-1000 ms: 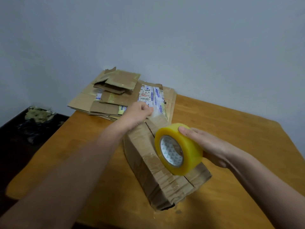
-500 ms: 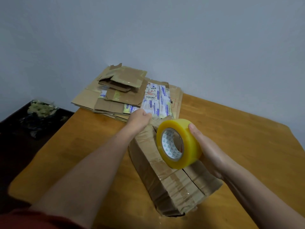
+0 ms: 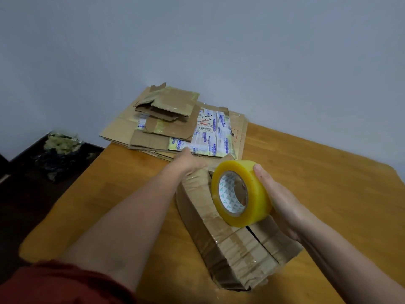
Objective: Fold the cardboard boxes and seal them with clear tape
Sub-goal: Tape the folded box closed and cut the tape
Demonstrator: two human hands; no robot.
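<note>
A worn brown cardboard box [image 3: 232, 249] with closed flaps and old tape strips lies on the wooden table [image 3: 328, 194]. My left hand [image 3: 190, 163] reaches to the box's far end, and its fingers bend down over the far edge, out of sight. My right hand [image 3: 282, 200] grips a yellowish roll of clear tape [image 3: 241, 194] by its outer face and holds it upright just above the top of the box. I cannot make out any tape strip between the roll and my left hand.
A stack of flattened cardboard boxes [image 3: 175, 123] with shipping labels lies at the table's far left corner, against the grey wall. To the left of the table, lower down, is a dark surface with a crumpled bag [image 3: 61, 150].
The tape roll has come a little closer to my left hand at the far end of the box. My right hand's fingers now lie along the side of the roll.
</note>
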